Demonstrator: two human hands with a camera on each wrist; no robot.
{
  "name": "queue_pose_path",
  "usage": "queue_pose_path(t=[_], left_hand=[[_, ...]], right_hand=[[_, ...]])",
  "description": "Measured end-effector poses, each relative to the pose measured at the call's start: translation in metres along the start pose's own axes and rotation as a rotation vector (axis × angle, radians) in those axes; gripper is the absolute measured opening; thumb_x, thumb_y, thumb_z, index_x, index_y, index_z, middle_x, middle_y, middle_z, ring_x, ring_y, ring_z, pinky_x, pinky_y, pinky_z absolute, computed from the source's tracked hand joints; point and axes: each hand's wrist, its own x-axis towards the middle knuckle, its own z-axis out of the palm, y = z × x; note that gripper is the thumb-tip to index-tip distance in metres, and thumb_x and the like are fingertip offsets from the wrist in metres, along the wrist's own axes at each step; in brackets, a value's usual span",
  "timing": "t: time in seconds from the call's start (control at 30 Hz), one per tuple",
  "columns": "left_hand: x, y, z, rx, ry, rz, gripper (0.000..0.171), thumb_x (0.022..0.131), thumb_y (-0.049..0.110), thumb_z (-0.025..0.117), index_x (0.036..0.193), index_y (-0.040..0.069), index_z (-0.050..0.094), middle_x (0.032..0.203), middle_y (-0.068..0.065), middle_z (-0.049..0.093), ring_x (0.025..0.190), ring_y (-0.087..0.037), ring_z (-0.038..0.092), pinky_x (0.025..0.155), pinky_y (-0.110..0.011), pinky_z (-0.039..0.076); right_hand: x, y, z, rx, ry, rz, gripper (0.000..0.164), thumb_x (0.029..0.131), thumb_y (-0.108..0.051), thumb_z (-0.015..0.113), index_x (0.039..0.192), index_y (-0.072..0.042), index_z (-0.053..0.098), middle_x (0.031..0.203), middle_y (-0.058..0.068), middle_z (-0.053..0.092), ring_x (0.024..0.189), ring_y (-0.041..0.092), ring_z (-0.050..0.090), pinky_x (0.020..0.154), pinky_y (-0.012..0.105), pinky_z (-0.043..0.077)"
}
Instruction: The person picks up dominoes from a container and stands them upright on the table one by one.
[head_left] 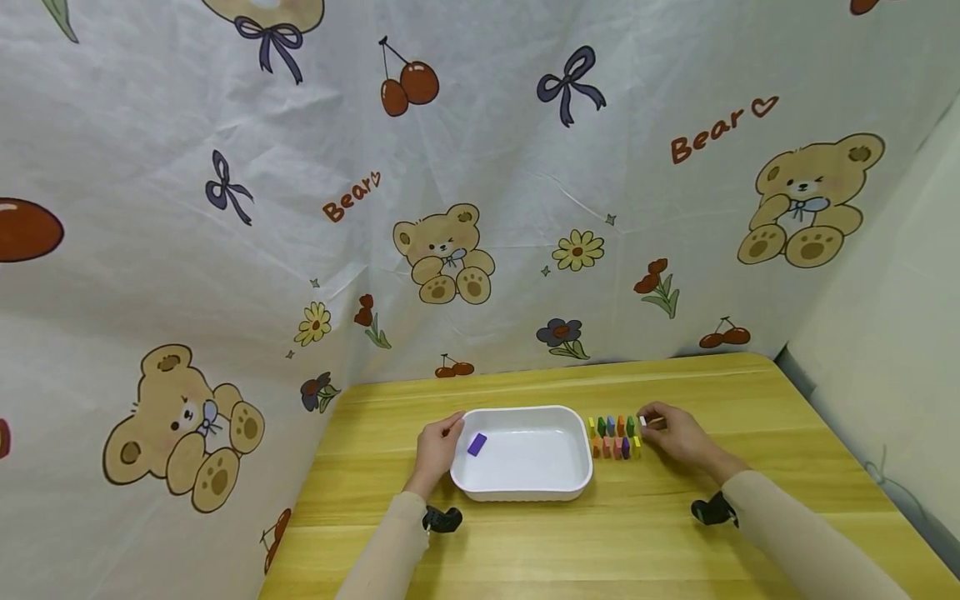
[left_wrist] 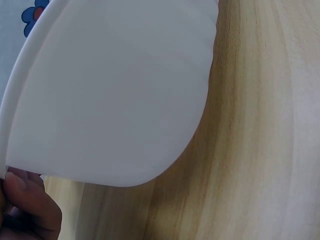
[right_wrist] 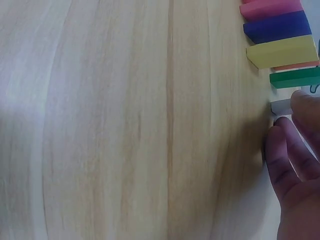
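A white rectangular dish [head_left: 525, 492] stands on the table, with one purple block [head_left: 477, 444] lying inside at its left. My left hand [head_left: 437, 450] grips the dish at its left end, thumb at the rim; in the left wrist view the fingers [left_wrist: 32, 200] show under the rim's corner. To the right of the dish, several coloured blocks stand on edge in two rows, among them a yellow block [right_wrist: 280, 51] and a green block [right_wrist: 295, 77]. At the right end of the far row, my right hand [head_left: 681, 435] pinches a white block [right_wrist: 281, 107] between thumb and fingers.
The wooden table [head_left: 555, 550] reaches back to a hanging cloth [head_left: 510, 167] printed with bears and flowers. A pale wall [head_left: 885, 350] rises along the right side. Black wrist straps [head_left: 442, 520] sit on both forearms.
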Motion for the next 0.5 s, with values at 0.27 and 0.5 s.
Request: queue_pose_path(t=[0.27, 0.5], left_hand=[[0.0002, -0.0008, 0.0006, 0.003, 0.005, 0.005, 0.032, 0.106, 0.03, 0.061, 0.134, 0.018, 0.071, 0.136, -0.007, 0.07, 0.126, -0.025, 0.065, 0.099, -0.039, 0.06], [0.0019, -0.002, 0.0014, 0.011, 0.013, -0.008, 0.032, 0.105, 0.03, 0.061, 0.133, 0.017, 0.072, 0.132, -0.007, 0.072, 0.12, -0.023, 0.067, 0.093, -0.036, 0.062]], right_hand=[[-0.0001, 0.0017, 0.0008, 0.005, -0.005, 0.015, 0.028, 0.097, -0.003, 0.068, 0.123, 0.004, 0.062, 0.119, 0.025, 0.066, 0.105, 0.039, 0.069, 0.087, 0.049, 0.062], [-0.0012, -0.0007, -0.0035, 0.016, -0.016, 0.027, 0.035, 0.098, -0.006, 0.068, 0.13, 0.004, 0.059, 0.126, 0.024, 0.063, 0.109, 0.039, 0.067, 0.087, 0.046, 0.062]])
